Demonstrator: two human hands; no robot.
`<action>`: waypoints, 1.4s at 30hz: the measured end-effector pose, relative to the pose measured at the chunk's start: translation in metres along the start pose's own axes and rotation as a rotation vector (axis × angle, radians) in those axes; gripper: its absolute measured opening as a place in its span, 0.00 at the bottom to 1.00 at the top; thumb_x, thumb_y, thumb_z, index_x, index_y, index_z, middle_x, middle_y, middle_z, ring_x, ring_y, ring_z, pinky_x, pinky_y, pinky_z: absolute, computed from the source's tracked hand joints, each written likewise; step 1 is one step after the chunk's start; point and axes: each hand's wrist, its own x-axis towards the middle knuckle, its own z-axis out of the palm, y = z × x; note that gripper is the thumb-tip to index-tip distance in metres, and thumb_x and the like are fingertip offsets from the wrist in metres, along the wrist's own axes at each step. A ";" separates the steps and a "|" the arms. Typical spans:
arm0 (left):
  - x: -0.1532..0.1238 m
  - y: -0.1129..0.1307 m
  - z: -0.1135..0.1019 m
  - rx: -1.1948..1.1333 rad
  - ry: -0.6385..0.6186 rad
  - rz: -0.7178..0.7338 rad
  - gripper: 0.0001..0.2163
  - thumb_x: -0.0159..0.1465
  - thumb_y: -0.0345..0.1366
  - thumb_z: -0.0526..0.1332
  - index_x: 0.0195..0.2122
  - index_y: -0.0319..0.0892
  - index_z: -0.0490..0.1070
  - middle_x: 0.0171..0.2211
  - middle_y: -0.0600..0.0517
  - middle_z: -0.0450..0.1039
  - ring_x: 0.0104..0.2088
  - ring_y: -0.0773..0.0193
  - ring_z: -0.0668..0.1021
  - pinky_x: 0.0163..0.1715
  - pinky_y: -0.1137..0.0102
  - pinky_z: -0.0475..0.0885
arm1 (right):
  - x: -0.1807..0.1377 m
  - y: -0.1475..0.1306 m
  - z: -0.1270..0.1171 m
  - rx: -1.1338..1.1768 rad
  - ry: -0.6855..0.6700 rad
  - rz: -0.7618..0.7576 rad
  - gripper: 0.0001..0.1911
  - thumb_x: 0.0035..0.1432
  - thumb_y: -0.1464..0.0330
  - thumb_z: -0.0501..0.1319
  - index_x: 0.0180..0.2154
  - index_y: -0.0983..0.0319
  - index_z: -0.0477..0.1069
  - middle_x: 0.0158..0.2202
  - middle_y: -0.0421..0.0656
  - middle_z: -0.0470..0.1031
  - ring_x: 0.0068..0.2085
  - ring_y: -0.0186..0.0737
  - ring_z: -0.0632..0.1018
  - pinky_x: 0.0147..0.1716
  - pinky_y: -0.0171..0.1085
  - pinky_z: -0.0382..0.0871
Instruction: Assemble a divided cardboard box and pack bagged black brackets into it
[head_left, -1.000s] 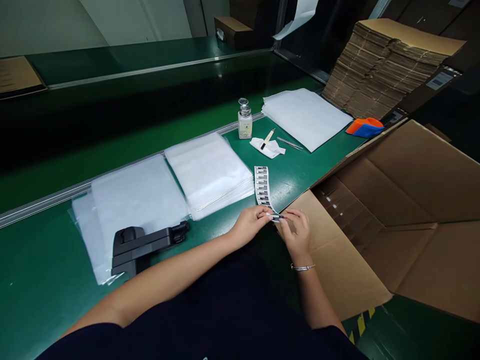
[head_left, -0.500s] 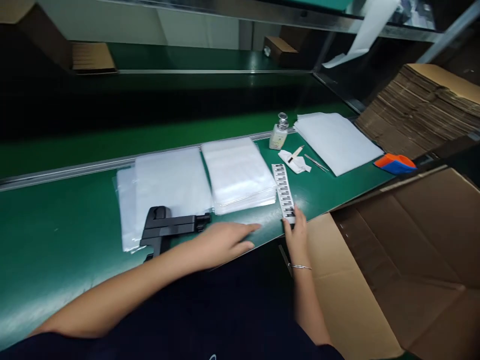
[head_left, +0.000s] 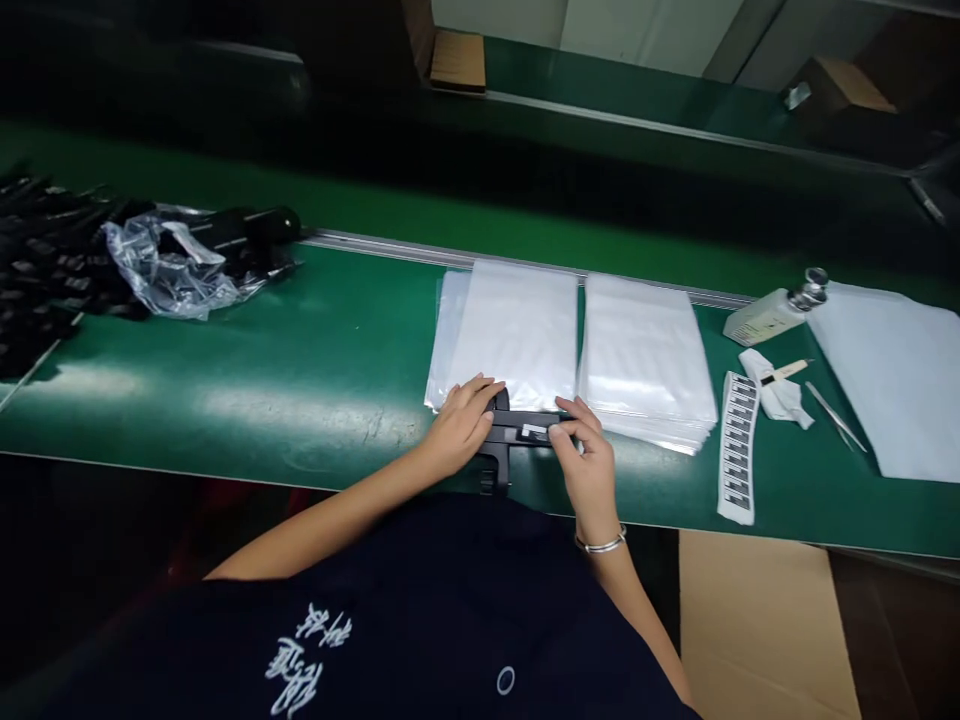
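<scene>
My left hand point(head_left: 459, 428) lies with bent fingers over the left end of a black plastic bracket point(head_left: 517, 418) and holds it at the table's front edge. A knob shows under the bracket's lower arm. My right hand point(head_left: 589, 462) has thumb and fingertips pinched at the right end of a small black-and-white label point(head_left: 533, 432), which lies against the bracket's face. How much of the label touches the bracket I cannot tell. Farther right is the strip of printed labels point(head_left: 739, 445), flat on the green table.
Two stacks of clear bags point(head_left: 517, 330) point(head_left: 646, 350) lie behind the bracket. To the right are a bottle point(head_left: 765, 318), a pen-like tool point(head_left: 786, 371) on a white cloth point(head_left: 784, 402), tweezers point(head_left: 836, 415) and white sheets point(head_left: 900, 370). Black parts point(head_left: 52, 250) are heaped at left beside crumpled plastic point(head_left: 180, 265).
My view has turned left. My right hand has left the label strip and come to the bracket with a label. My left hand has moved onto the bracket's left end.
</scene>
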 end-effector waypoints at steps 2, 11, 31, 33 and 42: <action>-0.005 0.005 0.004 0.020 0.017 -0.012 0.21 0.69 0.35 0.46 0.63 0.43 0.59 0.62 0.43 0.59 0.67 0.53 0.56 0.66 0.53 0.45 | 0.000 -0.004 0.013 -0.067 -0.029 -0.006 0.12 0.59 0.62 0.60 0.25 0.59 0.70 0.51 0.45 0.75 0.62 0.51 0.64 0.62 0.59 0.50; -0.004 0.003 0.002 0.084 -0.001 0.045 0.21 0.69 0.34 0.45 0.62 0.41 0.57 0.61 0.41 0.59 0.66 0.51 0.57 0.64 0.49 0.53 | 0.005 -0.004 0.010 -0.150 -0.116 0.070 0.11 0.57 0.63 0.61 0.24 0.60 0.70 0.47 0.47 0.73 0.53 0.48 0.70 0.54 0.50 0.61; -0.005 0.003 0.001 0.121 0.042 0.078 0.21 0.68 0.33 0.46 0.62 0.38 0.57 0.62 0.39 0.59 0.66 0.50 0.58 0.63 0.48 0.56 | 0.010 -0.005 0.008 -0.222 -0.177 0.041 0.11 0.58 0.63 0.61 0.25 0.59 0.70 0.46 0.47 0.72 0.51 0.47 0.71 0.52 0.49 0.63; -0.008 0.002 -0.001 0.153 0.117 0.152 0.21 0.68 0.34 0.48 0.62 0.38 0.57 0.62 0.39 0.60 0.65 0.50 0.59 0.62 0.49 0.57 | 0.010 -0.006 0.009 -0.231 -0.180 0.036 0.11 0.58 0.63 0.61 0.25 0.59 0.70 0.46 0.47 0.72 0.51 0.47 0.71 0.52 0.49 0.63; -0.002 0.000 -0.024 0.473 -0.030 0.726 0.12 0.67 0.36 0.55 0.48 0.45 0.75 0.47 0.49 0.78 0.48 0.58 0.76 0.48 0.61 0.65 | 0.012 -0.004 -0.013 -0.247 -0.156 -0.002 0.10 0.60 0.60 0.60 0.35 0.57 0.77 0.50 0.46 0.75 0.54 0.48 0.74 0.56 0.51 0.63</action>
